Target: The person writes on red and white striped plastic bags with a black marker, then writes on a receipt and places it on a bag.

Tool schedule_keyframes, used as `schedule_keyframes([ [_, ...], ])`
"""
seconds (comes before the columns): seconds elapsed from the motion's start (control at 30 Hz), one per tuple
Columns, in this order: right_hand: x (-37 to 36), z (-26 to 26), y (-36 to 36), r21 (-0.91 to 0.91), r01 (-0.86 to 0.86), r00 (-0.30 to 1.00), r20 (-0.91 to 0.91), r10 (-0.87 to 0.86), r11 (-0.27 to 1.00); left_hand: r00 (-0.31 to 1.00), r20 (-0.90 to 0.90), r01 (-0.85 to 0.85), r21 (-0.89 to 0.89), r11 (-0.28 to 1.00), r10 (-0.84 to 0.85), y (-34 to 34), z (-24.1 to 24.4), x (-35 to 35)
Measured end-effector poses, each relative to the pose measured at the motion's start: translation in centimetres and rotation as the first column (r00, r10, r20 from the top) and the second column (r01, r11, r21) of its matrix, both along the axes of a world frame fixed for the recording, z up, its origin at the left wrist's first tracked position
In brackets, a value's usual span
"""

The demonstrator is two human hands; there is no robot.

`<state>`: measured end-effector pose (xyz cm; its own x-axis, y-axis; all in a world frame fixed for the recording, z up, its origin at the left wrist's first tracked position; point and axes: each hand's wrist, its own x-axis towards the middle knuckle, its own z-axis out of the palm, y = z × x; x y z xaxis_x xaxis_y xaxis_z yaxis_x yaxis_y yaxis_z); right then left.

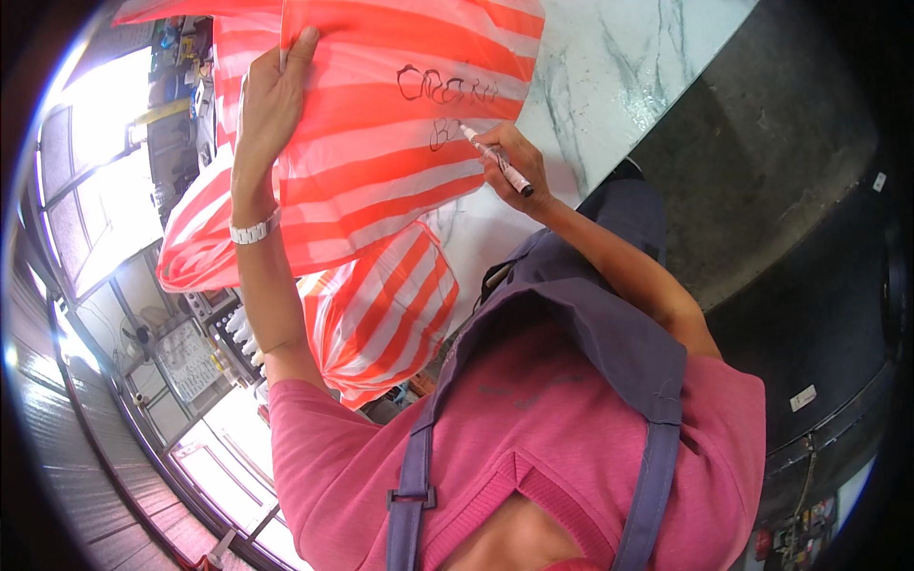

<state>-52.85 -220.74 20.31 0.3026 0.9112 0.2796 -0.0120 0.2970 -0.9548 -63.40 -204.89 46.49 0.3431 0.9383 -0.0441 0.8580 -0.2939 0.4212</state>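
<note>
A large red-and-white striped plastic bag lies over the white marble-patterned table. My left hand rests at its upper left, thumb on the plastic beside an edge or fold; whether it pinches the bag is hard to tell. In my right hand is a white marker pen with a black end, its tip touching the bag just after a handwritten mark. Dark handwriting runs above that mark. Another striped bag, gathered at one end, sits nearer my body, below the large one.
The marble-patterned tabletop reaches to a straight edge on the right, with dark floor beyond. White bottles and a whiteboard with writing stand at the left. Cluttered shelves are at the upper left.
</note>
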Motion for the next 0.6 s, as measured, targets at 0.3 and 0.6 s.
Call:
schedule_keyframes([
  [0.3,0.8,-0.6,-0.2,0.030,-0.007,0.999,-0.051,0.008,1.000,1.000,-0.004,0.013,-0.015,1.000,-0.013,0.3,0.0,-0.4],
  [0.6,0.4,-1.6,-1.0,0.039,-0.065,0.997,0.054,0.063,0.997,1.000,-0.016,-0.003,-0.013,1.000,0.003,0.3,0.1,-0.3],
])
